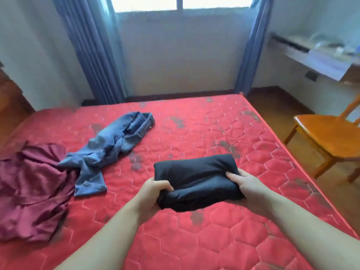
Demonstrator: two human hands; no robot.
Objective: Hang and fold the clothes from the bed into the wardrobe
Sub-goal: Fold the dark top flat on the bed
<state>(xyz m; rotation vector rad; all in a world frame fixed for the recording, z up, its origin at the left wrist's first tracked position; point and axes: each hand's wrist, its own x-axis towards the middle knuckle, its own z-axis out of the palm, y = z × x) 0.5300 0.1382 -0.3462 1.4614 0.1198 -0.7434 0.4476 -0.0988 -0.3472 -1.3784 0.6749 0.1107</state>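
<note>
- A folded black garment (196,182) sits in the near middle of the scene, held between two bare hands just above a red quilted bed (224,133).
- The left hand (153,193) grips the bundle's left end, its fingers (165,187) curled over the top of the cloth.
- The right hand (247,184) grips the right end, thumb on top, the other fingers hidden under the fabric.
- Crumpled blue jeans (109,147) lie on the bed, left of the bundle and further away.
- A dark red garment (33,190) lies in a heap at the bed's left edge, touching the jeans.
- A wooden chair (329,135) stands on the floor to the right of the bed.
- Blue curtains (93,47) frame a window on the far wall.
</note>
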